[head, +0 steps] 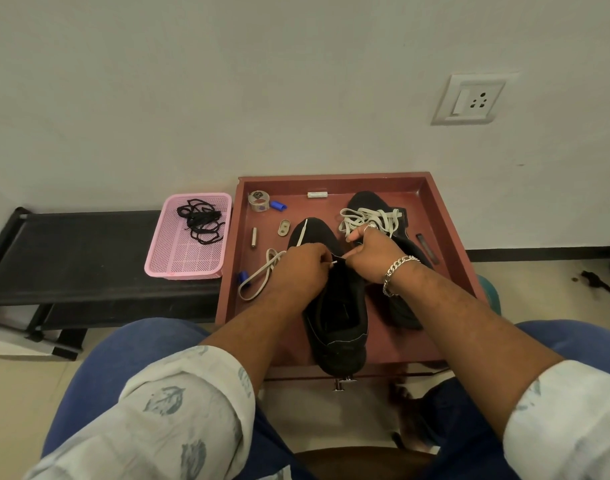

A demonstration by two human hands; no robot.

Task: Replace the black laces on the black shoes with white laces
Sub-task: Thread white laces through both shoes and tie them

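Observation:
A black shoe (pixel 336 317) lies toe-away in the red tray (pixel 445 237). My left hand (pixel 301 270) pinches the tip of a white lace (pixel 262 278) at the shoe's eyelets; the lace loops out to the left on the tray and one end lies over the toe. My right hand (pixel 374 252) grips the shoe's eyelet edge right beside it. A second black shoe (pixel 398 306) lies to the right, partly hidden by my right arm, with a bundle of white lace (pixel 369 218) on top. Black laces (pixel 201 220) sit in a pink basket (pixel 185 258).
The pink basket stands on a black bench (pixel 71 258) left of the tray. Small items lie in the tray: a tape roll (pixel 258 201), blue caps (pixel 278 205), a metal tag (pixel 284 227), small cylinders. A wall with a socket (pixel 469 98) is behind.

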